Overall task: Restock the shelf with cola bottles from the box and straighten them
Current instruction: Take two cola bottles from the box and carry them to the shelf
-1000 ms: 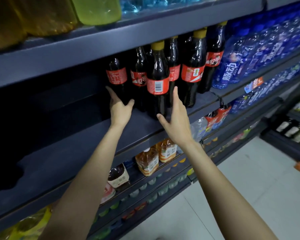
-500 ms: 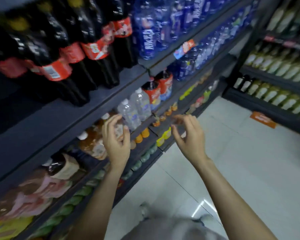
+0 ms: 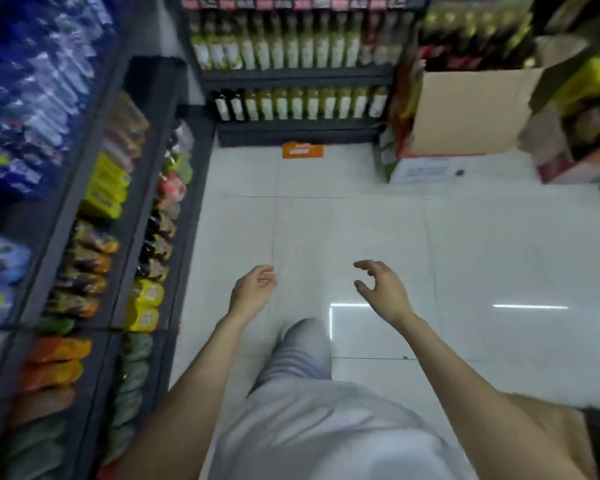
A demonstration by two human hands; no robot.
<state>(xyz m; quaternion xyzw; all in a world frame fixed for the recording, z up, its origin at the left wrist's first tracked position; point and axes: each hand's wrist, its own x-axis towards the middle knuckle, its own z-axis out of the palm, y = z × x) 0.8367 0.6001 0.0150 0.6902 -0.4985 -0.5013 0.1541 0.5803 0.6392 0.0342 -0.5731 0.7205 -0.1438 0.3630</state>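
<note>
Neither grip has hold of anything: the left hand (image 3: 253, 289) hangs with its fingers loosely curled toward the palm, and the right hand (image 3: 381, 289) is spread wider, its fingers bent apart like a loose claw. Both float over the floor (image 3: 361, 230), apart from each other, one on each side of a grey-trousered leg (image 3: 302, 348) that steps forward between the two bare forearms.

Taking the floor as the landmark: along its left edge runs a dark shelf (image 3: 94, 161) of several tiers, blurred, with blue-labelled bottles (image 3: 32, 81) on the top tier in view and yellow, orange and green packs on the tiers below it. At the far end of the floor stands a second shelf (image 3: 298, 74) with two rows of pale-labelled green bottles; I count about eleven in the lower row (image 3: 298, 103), the two leftmost being dark. One orange tag (image 3: 302, 150) lies on the floor at the foot of that shelf.

At the far right corner of the floor sits one open cardboard box (image 3: 471, 112), its flap raised; what it holds is hidden. Just right of it stands a second carton (image 3: 575, 161), too blurred to tell apart from the goods round it. No cola bottle can be made out with certainty in this view. Two light streaks glint on the floor to the right of the right hand.
</note>
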